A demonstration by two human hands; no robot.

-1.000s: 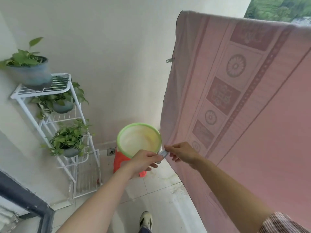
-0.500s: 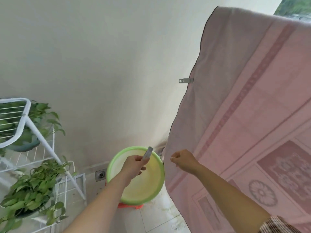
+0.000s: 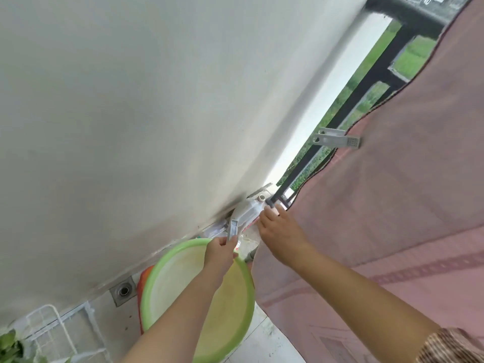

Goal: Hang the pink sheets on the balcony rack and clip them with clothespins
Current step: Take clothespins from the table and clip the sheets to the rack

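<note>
The left hand (image 3: 219, 252) pinches a grey clothespin (image 3: 232, 228) between thumb and fingers, the pin standing upward out of the grip with its ridged tip uppermost. Just beside it, to the right, the right hand (image 3: 278, 233) closes on the hanging edge of the pink sheet (image 3: 392, 205). Its back faces the camera and the fingers curl over the dark hem, so the fingertips themselves are hidden. The two hands are near each other but apart. A striped sleeve (image 3: 450, 347) shows at the right forearm's end.

The sheet fills the right side of the view, draping down from the top right corner to the tiled floor (image 3: 264, 344), with woven bands running across it. Higher up the same edge, a second grey clothespin (image 3: 337, 140) is clipped onto the fabric, its handles sticking out to the left.

Behind the hands, a translucent plastic jug (image 3: 247, 213) lies against the foot of the white wall (image 3: 131, 127). Below the left forearm sits a green basin (image 3: 248, 302) with a pale yellow inside, resting on a red stool (image 3: 144, 275). A square floor drain (image 3: 123, 290) lies just left of the stool. Further left are a white wire plant stand (image 3: 52, 328) and some green leaves (image 3: 9, 347). A black balcony railing (image 3: 366, 82) runs behind the sheet, with green fields beyond it.
</note>
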